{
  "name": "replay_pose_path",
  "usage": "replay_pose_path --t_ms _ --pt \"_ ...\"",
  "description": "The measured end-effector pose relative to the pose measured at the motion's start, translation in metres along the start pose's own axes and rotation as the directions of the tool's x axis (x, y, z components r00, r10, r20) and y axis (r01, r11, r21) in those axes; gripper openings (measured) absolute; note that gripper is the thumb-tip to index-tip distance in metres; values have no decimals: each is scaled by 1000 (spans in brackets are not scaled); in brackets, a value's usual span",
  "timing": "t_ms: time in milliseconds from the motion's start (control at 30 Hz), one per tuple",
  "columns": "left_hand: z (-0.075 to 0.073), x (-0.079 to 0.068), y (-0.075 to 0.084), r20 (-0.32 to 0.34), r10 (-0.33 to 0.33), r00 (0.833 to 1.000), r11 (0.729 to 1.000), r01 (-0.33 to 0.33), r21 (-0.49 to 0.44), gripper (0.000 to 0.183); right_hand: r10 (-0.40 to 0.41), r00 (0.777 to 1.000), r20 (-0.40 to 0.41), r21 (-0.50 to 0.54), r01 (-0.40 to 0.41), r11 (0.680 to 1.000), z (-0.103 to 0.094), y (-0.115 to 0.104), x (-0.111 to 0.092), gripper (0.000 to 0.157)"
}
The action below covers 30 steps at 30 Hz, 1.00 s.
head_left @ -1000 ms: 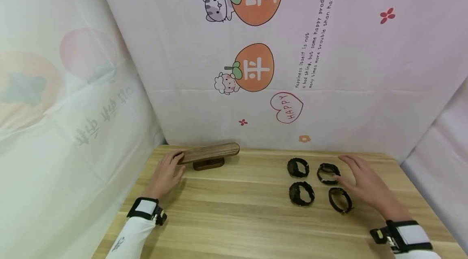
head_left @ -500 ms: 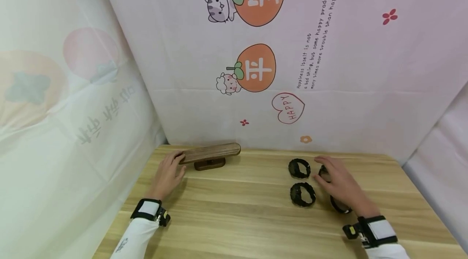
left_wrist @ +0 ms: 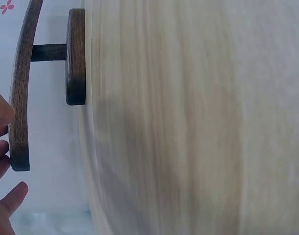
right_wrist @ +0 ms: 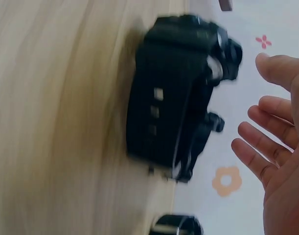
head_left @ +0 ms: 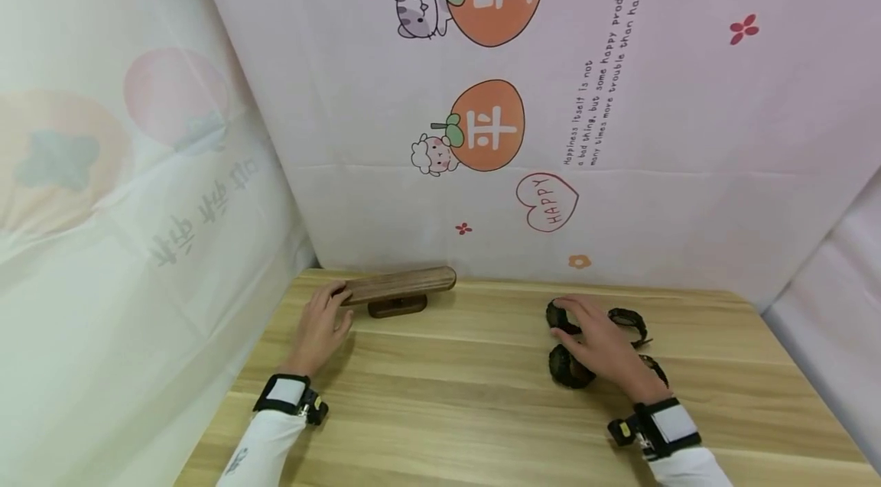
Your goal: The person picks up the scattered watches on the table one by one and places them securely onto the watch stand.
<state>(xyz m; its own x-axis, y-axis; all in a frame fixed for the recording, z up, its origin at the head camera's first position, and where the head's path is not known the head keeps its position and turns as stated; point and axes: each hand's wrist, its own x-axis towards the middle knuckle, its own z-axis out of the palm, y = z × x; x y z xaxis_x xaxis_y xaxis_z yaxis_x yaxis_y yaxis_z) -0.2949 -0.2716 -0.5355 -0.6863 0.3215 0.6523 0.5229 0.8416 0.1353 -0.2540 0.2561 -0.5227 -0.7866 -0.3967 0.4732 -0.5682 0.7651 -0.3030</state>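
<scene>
A dark wooden T-shaped stand with a long top bar is at the table's back left. My left hand rests its fingers at the bar's left end; in the left wrist view the thumb is apart from the wood. Over the group of black wristwatches at the right is my right hand, fingers spread, nothing in its grasp. Its fingertips overlap the back left watch. The front left watch lies below the thumb. Beyond the hand are the back right watch and the partly hidden front right watch.
The wood-grain table ends at a white printed cloth wall close behind the stand. More cloth hangs on the left side and right side. Each wrist wears a strap with a small camera.
My right hand has moved left across the watches, from the right-hand pair to the back left one. The left hand stays at the bar's end.
</scene>
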Motion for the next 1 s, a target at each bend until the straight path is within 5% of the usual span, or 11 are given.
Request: replay_pose_path --t_ms 1000 --pt "0 -6 7 -169 -131 977 987 113 -112 39 -71 997 3 134 70 989 58 -47 46 46"
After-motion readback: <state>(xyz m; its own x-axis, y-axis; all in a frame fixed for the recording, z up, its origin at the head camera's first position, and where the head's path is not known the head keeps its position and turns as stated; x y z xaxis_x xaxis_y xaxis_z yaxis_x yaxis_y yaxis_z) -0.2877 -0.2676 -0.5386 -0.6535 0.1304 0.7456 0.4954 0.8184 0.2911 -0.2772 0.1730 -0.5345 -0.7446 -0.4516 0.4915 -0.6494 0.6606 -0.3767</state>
